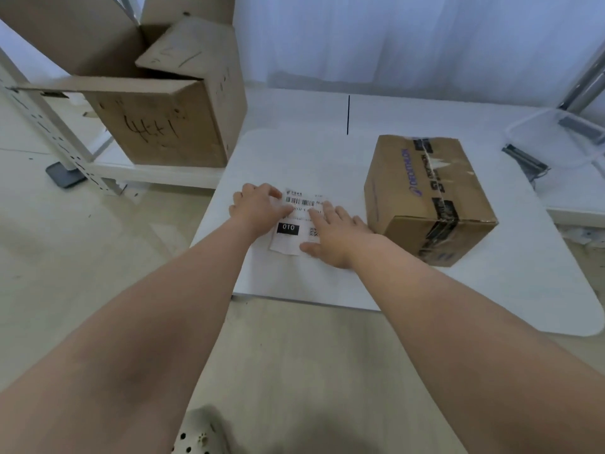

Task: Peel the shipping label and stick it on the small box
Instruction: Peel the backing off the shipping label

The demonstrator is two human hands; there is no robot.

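A white shipping label (296, 224) with a barcode and a black "010" block lies flat on the low white table (294, 158). My left hand (258, 204) rests on its upper left part, fingers spread over the barcode edge. My right hand (337, 234) lies flat across its right side, fingers apart and pointing at the barcode. Neither hand has lifted the label. The small brown cardboard box (425, 198), taped shut with black printed tape, stands just right of my right hand, apart from it.
A large open cardboard box (163, 119) with handwriting sits on a white shelf frame at the back left. A clear plastic container (556, 139) stands at the far right. A dark phone-like slab (65, 174) lies on the floor. A perforated shoe (199, 434) shows below.
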